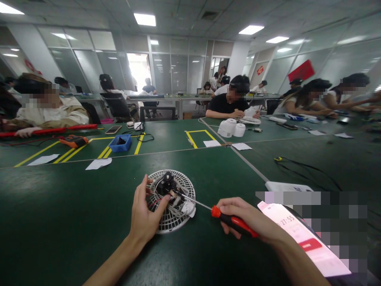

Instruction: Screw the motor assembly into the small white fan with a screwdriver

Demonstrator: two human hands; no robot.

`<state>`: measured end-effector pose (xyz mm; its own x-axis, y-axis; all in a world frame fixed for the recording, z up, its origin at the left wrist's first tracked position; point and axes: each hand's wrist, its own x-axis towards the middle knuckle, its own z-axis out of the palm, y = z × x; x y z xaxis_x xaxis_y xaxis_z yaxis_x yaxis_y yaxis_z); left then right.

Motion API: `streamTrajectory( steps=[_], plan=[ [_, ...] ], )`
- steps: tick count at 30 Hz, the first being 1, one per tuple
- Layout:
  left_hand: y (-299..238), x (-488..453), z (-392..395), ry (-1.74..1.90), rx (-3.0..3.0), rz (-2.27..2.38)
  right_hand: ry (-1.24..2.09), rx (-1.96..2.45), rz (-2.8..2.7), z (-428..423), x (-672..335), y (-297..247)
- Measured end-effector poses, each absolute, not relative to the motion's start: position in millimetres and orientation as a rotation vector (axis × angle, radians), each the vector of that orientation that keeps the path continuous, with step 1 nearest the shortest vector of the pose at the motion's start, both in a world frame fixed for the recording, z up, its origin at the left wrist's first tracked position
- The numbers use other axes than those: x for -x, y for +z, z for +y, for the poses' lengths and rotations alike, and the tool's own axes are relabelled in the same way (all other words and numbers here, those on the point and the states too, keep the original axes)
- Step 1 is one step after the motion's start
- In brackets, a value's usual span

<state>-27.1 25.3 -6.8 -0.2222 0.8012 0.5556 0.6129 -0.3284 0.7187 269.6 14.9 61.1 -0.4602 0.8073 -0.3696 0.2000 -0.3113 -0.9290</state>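
Note:
A round white fan grille (172, 218) lies flat on the green table, with a black motor (165, 183) and loose wires on top of it. My left hand (145, 214) rests on the grille's left side, thumb and fingers pinching the parts beside the motor. My right hand (247, 220) is closed round the red and black handle of a screwdriver (230, 220). Its thin metal shaft runs left, and the tip meets the parts next to the motor.
A phone (300, 238) lies by my right wrist, with a white device (287, 186) and a black cable (306, 169) beyond. Further off are a blue tray (120, 143), paper slips, white fan parts (232, 128) and an orange meter (73, 140). Several people sit at the tables.

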Motion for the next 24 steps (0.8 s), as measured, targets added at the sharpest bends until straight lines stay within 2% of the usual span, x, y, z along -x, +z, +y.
streamTrajectory(
  steps=[9,24],
  plan=[
    [4.6,18.1,34.1,1.602,-1.744,1.765,1.658,1.406,-1.602,7.9,-271.0,68.7],
    [-0.2,18.6,28.9,1.650,-1.821,1.750,1.829,1.343,-1.514,11.5,-276.3,69.8]
  ],
)
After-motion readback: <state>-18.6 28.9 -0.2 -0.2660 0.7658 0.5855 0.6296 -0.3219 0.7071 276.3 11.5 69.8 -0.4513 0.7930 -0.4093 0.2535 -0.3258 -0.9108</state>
